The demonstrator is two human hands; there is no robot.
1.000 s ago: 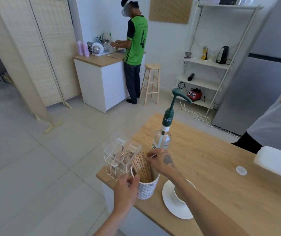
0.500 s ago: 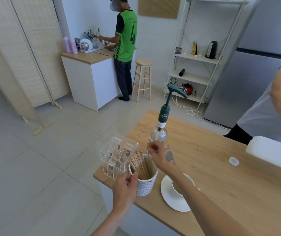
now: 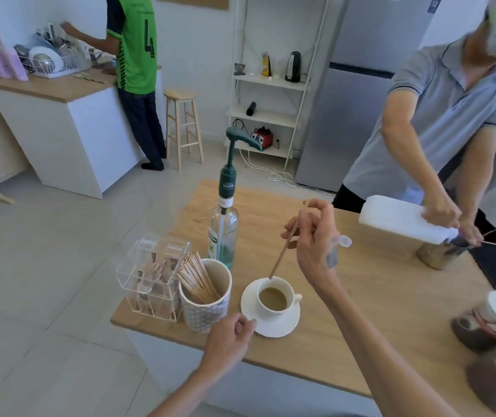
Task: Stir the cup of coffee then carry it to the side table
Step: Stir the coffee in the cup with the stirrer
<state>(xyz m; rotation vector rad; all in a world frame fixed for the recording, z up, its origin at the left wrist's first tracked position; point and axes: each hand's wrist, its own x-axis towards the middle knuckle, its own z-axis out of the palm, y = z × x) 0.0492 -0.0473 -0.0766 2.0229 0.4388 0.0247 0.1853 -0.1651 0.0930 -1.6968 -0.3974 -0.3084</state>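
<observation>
The stirring step is about to begin: the right hand (image 3: 316, 236) pinches a wooden stir stick (image 3: 284, 251) between thumb and fingertips, tilted, its lower tip at the far rim of the coffee cup (image 3: 274, 297) and seemingly not yet in the liquid. The cup sits upright on a white saucer (image 3: 271, 326) near the front edge of the wooden table (image 3: 361, 311), filled with light brown coffee, its handle turned to the right. The left hand (image 3: 228, 341) rests loosely curled at the saucer's left front rim, fingertips touching or just beside it; whether it truly grips the saucer I cannot tell. Next the stick needs lowering into the coffee and gentle circling, with the saucer steadied, since the cup looks fairly full and could slop. Just left of the cup stands a patterned mug of stir sticks (image 3: 204, 293), and left of that a clear acrylic sachet box (image 3: 153, 275); behind the cup is a pump-topped syrup bottle (image 3: 224, 224). Well to the right of the cup another person pours from a white jug (image 3: 403, 219) into a metal pitcher (image 3: 439, 254). Lifting the cup out later means clearing the mug and bottle close by.
</observation>
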